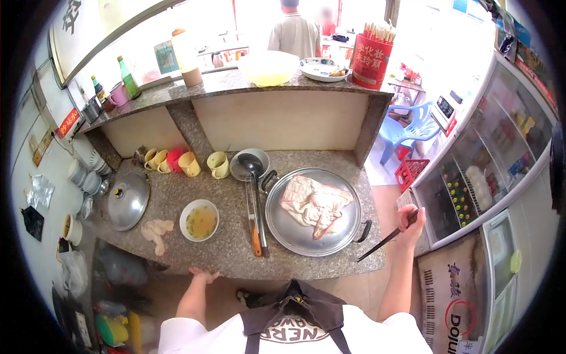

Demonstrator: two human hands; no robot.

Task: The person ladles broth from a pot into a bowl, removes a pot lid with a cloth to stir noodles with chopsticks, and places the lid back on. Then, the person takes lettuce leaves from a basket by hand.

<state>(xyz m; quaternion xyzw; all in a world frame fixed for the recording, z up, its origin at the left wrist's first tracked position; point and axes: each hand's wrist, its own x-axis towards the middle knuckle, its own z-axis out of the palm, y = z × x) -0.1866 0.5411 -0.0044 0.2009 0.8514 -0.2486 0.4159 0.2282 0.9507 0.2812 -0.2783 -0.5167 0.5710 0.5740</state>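
My right hand (411,225) grips a pair of dark chopsticks (382,242) beyond the right side of the counter, tips pointing down and left. My left hand (204,275) is open, fingers spread at the counter's front edge. Just beyond it stands a white bowl (202,239) of yellowish soup (201,222) with green bits. Between my hands lies a round, two-handled metal pan or lid (343,235) with a crumpled pale cloth (315,203) on top. Left of it rest a black ladle (250,166) over a metal bowl (263,158) and an orange-handled utensil (255,237).
A domed metal lid (128,203) and another cloth (156,234) lie at left on the granite counter (236,256). Several mugs (218,165) line the back. The raised shelf bears a yellow basin (270,69) and red chopstick can (372,62). A glass-door fridge (480,159) stands right; a person (295,32) is beyond.
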